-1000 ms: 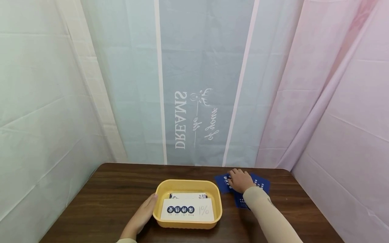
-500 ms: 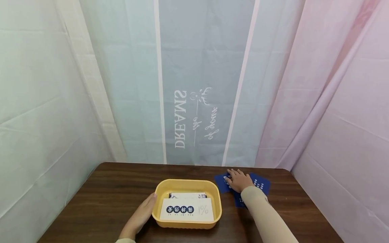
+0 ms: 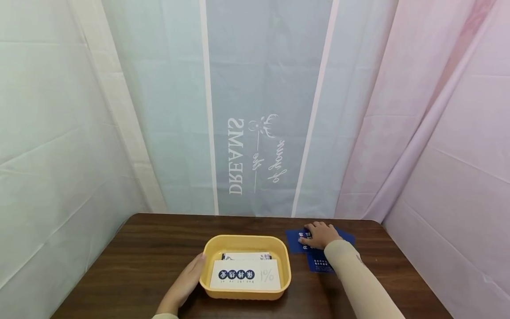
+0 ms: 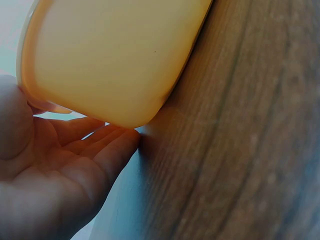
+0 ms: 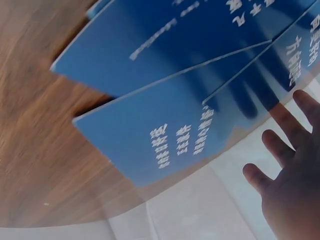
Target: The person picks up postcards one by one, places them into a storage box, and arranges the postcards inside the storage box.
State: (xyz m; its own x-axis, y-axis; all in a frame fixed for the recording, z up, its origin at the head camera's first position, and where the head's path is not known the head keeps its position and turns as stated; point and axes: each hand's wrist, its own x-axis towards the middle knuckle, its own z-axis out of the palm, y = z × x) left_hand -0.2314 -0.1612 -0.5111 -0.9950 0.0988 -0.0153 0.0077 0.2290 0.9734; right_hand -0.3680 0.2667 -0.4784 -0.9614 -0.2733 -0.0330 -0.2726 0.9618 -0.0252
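Note:
My left hand (image 3: 186, 279) rests along the left wall of a yellow plastic basin (image 3: 206, 283), thumb at the rim. In the left wrist view its fingers (image 4: 117, 150) lie fairly straight against the lower outside of the basin. My right hand (image 3: 320, 235) is laid over overlapping blue cards (image 3: 295, 243) with white printed characters at the right rear of the table. Part of the cards is hidden under the hand and sleeve. In the right wrist view the fingers (image 5: 276, 146) are spread, with their shadow falling across the cards.
Inside the basin lie white cards (image 3: 245, 283), the front one with dark blue circles, overlapping another behind it. The dark wooden table (image 3: 151, 248) ends at a back edge before a hanging curtain (image 3: 263, 88). Pale cloth walls (image 3: 48, 177) stand at both sides.
My right hand has moved a little to the right, and the leftmost blue card has slid right with it. More of the right-hand cards is covered. The left hand and basin stay put.

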